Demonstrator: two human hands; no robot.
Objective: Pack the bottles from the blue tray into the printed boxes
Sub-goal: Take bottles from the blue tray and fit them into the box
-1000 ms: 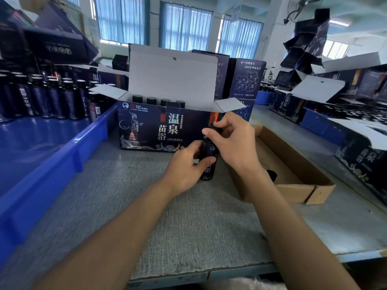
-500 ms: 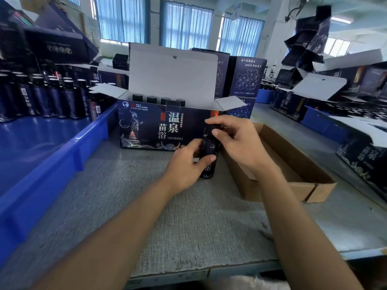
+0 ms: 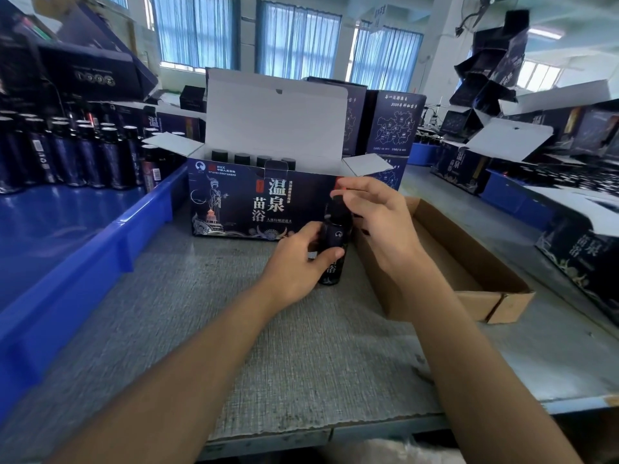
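A dark bottle (image 3: 335, 242) stands upright on the grey mat in front of the open printed box (image 3: 254, 202). My left hand (image 3: 298, 266) grips the bottle's body from the left. My right hand (image 3: 375, 219) holds its fingers curled round the bottle's cap at the top. Inside the box, several black bottle caps (image 3: 248, 158) show along the back row. The blue tray (image 3: 77, 249) at the left holds many more dark bottles (image 3: 80, 155) at its far end.
An open brown cardboard carton (image 3: 462, 262) lies right of my hands. More printed boxes (image 3: 395, 122) stand behind, and others (image 3: 582, 249) crowd the right side. The table's front edge runs below my forearms.
My right hand has shifted slightly up and right on the cap, its fingers turning. The bottle and my left hand have stayed in place.
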